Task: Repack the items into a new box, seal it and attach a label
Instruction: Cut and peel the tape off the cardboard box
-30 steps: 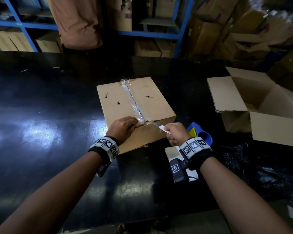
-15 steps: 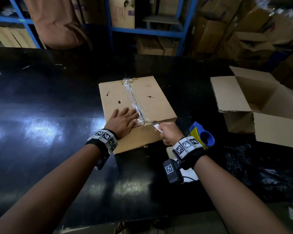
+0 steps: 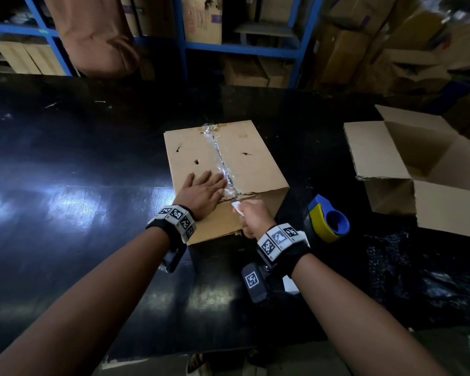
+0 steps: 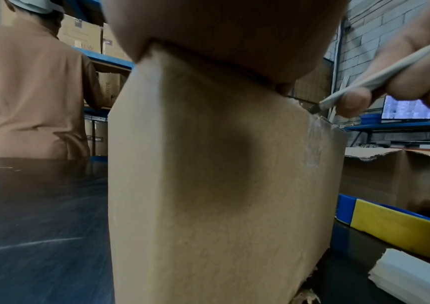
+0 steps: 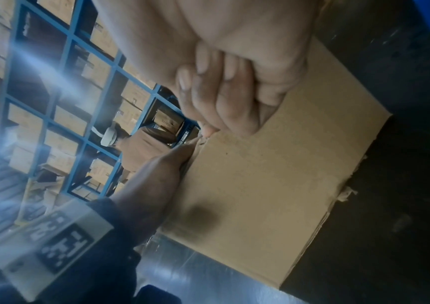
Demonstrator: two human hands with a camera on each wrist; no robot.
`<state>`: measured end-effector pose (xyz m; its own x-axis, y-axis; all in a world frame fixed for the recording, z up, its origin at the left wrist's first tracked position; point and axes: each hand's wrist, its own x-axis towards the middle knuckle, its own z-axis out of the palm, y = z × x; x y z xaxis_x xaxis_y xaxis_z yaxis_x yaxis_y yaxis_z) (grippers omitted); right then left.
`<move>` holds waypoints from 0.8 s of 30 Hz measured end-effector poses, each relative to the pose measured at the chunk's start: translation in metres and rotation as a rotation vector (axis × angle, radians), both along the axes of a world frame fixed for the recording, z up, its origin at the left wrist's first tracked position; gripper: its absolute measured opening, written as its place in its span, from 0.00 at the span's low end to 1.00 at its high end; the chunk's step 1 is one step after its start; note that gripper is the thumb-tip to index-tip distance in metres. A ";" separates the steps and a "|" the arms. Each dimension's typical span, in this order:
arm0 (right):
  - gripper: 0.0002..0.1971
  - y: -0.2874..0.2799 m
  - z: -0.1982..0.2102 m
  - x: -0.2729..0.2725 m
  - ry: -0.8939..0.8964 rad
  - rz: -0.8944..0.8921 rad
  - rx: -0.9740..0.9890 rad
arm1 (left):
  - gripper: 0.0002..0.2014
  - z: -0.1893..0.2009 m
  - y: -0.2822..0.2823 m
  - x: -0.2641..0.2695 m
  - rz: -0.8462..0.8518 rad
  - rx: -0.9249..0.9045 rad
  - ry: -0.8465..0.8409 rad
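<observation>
While the left hand [image 3: 204,191] was curled at the taped seam a second ago, now it lies flat, fingers straight, on the sealed box [image 3: 223,169] mid-counter [image 3: 65,185]. Right hand [image 3: 255,218] has crept closer, gripping a small cutter [image 3: 237,206] with its tip at the box's near top edge. Open box [image 3: 407,164] sits at 3 o'clock, tape dispenser [image 3: 329,221] between them.

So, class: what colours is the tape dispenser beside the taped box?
Blue and yellow: the tape dispenser has a blue body with a yellow band, clearest in the head view.
</observation>
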<state>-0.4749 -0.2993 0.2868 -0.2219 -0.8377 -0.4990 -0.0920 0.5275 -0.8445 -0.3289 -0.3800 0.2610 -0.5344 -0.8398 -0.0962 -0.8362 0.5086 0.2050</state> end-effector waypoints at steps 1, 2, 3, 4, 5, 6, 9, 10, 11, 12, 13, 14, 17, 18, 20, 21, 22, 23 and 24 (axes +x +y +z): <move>0.12 0.000 0.000 0.002 -0.010 -0.010 0.000 | 0.24 0.000 0.000 0.000 0.001 0.001 0.003; 0.12 0.001 0.000 0.003 -0.020 -0.017 0.005 | 0.24 0.000 0.000 0.000 0.003 0.005 0.006; 0.12 0.003 0.001 0.002 -0.025 -0.019 0.008 | 0.24 0.000 -0.001 0.000 0.005 0.009 0.010; 0.13 0.005 0.001 0.002 -0.033 -0.011 0.006 | 0.23 -0.001 -0.002 0.001 0.007 0.011 0.013; 0.13 0.007 0.002 0.000 -0.039 0.007 0.003 | 0.23 -0.001 -0.002 0.001 0.006 0.012 0.017; 0.13 0.009 0.002 -0.002 -0.037 0.029 0.002 | 0.23 -0.001 -0.002 0.001 0.005 0.014 0.025; 0.12 0.012 0.003 -0.012 0.073 0.079 -0.012 | 0.22 0.003 -0.005 0.002 -0.004 0.000 0.080; 0.12 0.011 0.004 -0.016 0.131 0.090 -0.030 | 0.21 0.005 -0.008 0.003 -0.004 -0.019 0.098; 0.11 0.010 0.006 -0.021 0.190 0.103 -0.051 | 0.21 0.008 -0.011 0.005 0.002 -0.044 0.098; 0.11 0.009 0.008 -0.025 0.245 0.119 -0.074 | 0.23 0.009 -0.013 0.008 0.015 -0.066 0.072; 0.12 0.007 0.011 -0.028 0.291 0.136 -0.097 | 0.24 0.009 -0.015 0.012 0.026 -0.080 0.023; 0.13 0.004 0.013 -0.031 0.327 0.147 -0.120 | 0.26 0.008 -0.016 0.015 0.028 -0.084 -0.032; 0.15 -0.009 0.023 -0.036 0.421 0.174 -0.200 | 0.32 0.000 -0.013 0.020 -0.005 -0.084 -0.125; 0.15 -0.015 0.026 -0.037 0.468 0.192 -0.224 | 0.35 -0.002 -0.011 0.021 -0.009 -0.091 -0.127; 0.14 -0.028 0.032 -0.037 0.580 0.236 -0.273 | 0.40 -0.003 -0.010 0.021 -0.006 -0.104 -0.114; 0.14 -0.034 0.035 -0.037 0.644 0.257 -0.293 | 0.39 -0.002 -0.011 0.021 -0.005 -0.110 -0.102; 0.14 -0.042 0.037 -0.035 0.708 0.277 -0.308 | 0.38 0.000 -0.014 0.021 -0.006 -0.115 -0.088; 0.14 -0.049 0.038 -0.033 0.767 0.296 -0.320 | 0.36 0.002 -0.017 0.021 -0.012 -0.121 -0.069; 0.14 -0.056 0.038 -0.031 0.814 0.315 -0.324 | 0.33 0.005 -0.021 0.022 -0.023 -0.127 -0.050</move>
<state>-0.5061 -0.3557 0.3252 -0.1398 -0.9900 -0.0201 -0.8197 0.1271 -0.5585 -0.3073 -0.4013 0.2656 -0.5505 -0.8347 -0.0167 -0.8318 0.5467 0.0961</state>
